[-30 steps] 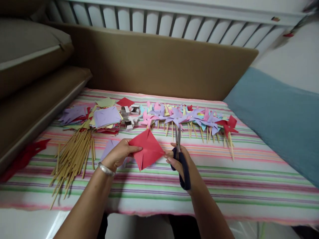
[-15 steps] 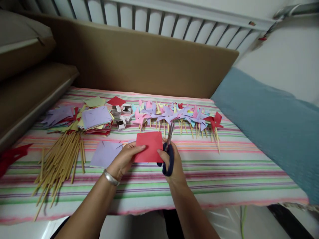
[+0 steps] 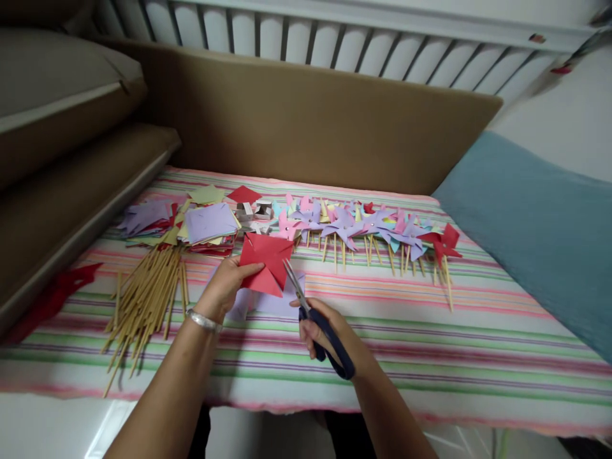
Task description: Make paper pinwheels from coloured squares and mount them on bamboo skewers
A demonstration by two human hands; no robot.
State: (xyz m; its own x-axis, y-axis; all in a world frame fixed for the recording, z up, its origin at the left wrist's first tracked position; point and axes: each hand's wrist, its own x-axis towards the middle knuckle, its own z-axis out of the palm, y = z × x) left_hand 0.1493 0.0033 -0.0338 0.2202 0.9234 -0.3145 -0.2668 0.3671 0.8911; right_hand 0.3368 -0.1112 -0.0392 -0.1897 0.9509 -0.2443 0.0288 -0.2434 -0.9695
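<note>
My left hand point(image 3: 224, 288) pinches a red paper square point(image 3: 264, 260) by its left side and holds it up over the striped cloth point(image 3: 430, 344). The square has cuts running in from its corners. My right hand point(image 3: 325, 335) grips blue-handled scissors point(image 3: 313, 312), whose blades point up and left into the lower right edge of the red paper. A lilac paper square point(image 3: 272, 303) lies flat on the cloth under the red one. A silver bangle sits on my left wrist.
A bundle of wooden sticks point(image 3: 146, 299) lies left of my hands. Behind it are stacks of coloured paper squares point(image 3: 208, 224) and small white boxes point(image 3: 253, 211). A row of finished pinwheels point(image 3: 373, 229) runs to the right. A brown board point(image 3: 306, 121) stands behind, a blue cushion point(image 3: 530, 223) at right.
The red square has turned in my left hand and moved up and left. My right hand dropped lower and swung the scissors from pointing up to pointing up-left into the paper.
</note>
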